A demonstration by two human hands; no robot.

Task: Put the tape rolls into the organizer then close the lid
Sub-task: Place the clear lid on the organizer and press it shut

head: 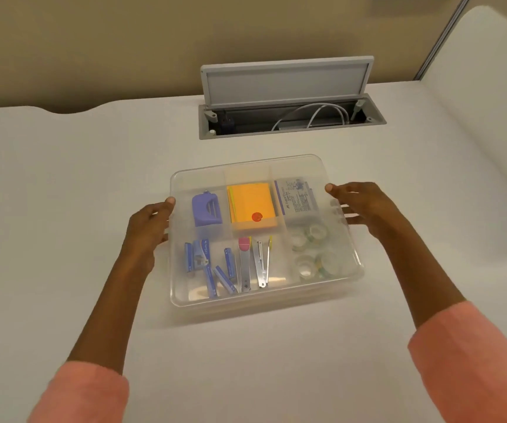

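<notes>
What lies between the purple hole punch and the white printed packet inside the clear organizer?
In the head view, an orange sticky-note pad with a red dot fills the middle back compartment between them.

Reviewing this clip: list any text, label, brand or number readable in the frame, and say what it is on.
Nothing reads with certainty.
White packet in the organizer's far right compartment: purple heading and fine print, too blurred to quote.
Blue staple boxes in the near left compartment: pale print, too small to read.
Orange sticky notes: a red round sticker, no text visible.
Tape rolls: no legible print.
</notes>
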